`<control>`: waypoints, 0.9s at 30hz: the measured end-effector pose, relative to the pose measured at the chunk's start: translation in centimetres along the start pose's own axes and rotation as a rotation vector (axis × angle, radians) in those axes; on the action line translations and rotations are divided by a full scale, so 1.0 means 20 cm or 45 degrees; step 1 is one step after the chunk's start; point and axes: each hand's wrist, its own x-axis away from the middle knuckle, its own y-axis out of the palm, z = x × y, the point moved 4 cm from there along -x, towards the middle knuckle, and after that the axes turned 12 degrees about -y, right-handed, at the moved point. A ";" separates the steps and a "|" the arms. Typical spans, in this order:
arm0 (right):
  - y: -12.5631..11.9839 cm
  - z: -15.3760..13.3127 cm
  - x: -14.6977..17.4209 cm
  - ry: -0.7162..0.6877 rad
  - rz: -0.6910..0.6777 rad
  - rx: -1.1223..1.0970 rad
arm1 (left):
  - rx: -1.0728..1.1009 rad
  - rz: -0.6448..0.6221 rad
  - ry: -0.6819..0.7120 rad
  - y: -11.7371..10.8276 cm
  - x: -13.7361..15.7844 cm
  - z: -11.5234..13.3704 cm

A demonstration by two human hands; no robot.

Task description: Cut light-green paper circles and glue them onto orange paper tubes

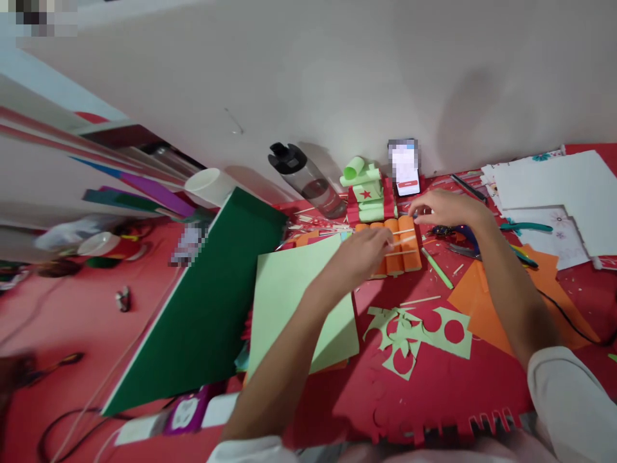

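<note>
A row of orange paper rolls (409,252) lies side by side on the red table, with a few thin pale sticks (403,242) across the top. My left hand (365,254) is over the left part of the rolls, fingers bent together at the sticks' left ends; what they grip is hidden. Just past the right end of the rolls, my right hand (446,209) hovers with curved fingers apart and nothing visible in them. Behind the rolls stands a light green paper model (367,193) with red bands and a star.
A water bottle (311,180) and a phone (407,168) lean at the wall. Green paper scraps (405,334), a green pen (438,267), pliers (465,249) and orange sheets (465,292) lie around. A dark green board (193,321) slants at the left beside light green sheets (289,289).
</note>
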 end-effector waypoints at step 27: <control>0.09 0.03 -0.07 0.019 0.048 -0.006 | 0.384 0.105 -0.105 0.04 -0.15 -0.41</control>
